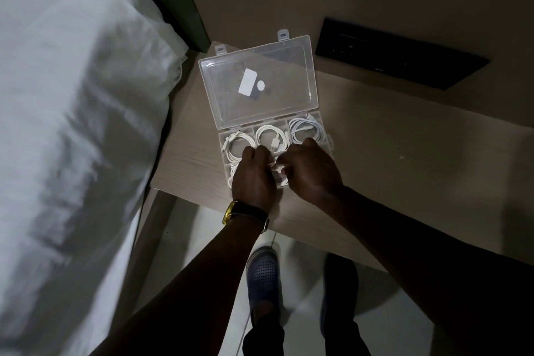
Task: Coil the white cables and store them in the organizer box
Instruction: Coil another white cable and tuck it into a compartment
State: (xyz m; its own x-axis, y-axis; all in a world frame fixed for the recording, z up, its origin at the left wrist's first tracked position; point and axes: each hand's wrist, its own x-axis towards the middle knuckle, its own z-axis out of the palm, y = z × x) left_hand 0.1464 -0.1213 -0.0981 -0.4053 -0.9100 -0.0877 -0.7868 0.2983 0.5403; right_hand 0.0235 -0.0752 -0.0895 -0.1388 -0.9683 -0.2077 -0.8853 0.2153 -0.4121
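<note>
A clear plastic organizer box (221, 139) lies on a pale wooden bedside table (390, 159), its lid (260, 84) flung back and open. Three coiled white cables fill the far row: one at the left (235, 141), one in the middle (270, 136), one at the right (306, 127). My left hand (252, 179) and my right hand (312, 170) are both over the near row, fingers pinched on a white cable (276, 168) between them. The near compartments are mostly hidden under my hands.
A bed with white linen (72, 124) presses against the table's left side. A black panel (398, 52) is set into the wall behind. A thin white cable (242, 326) hangs down off the table's front edge toward the floor by my shoes (261, 272).
</note>
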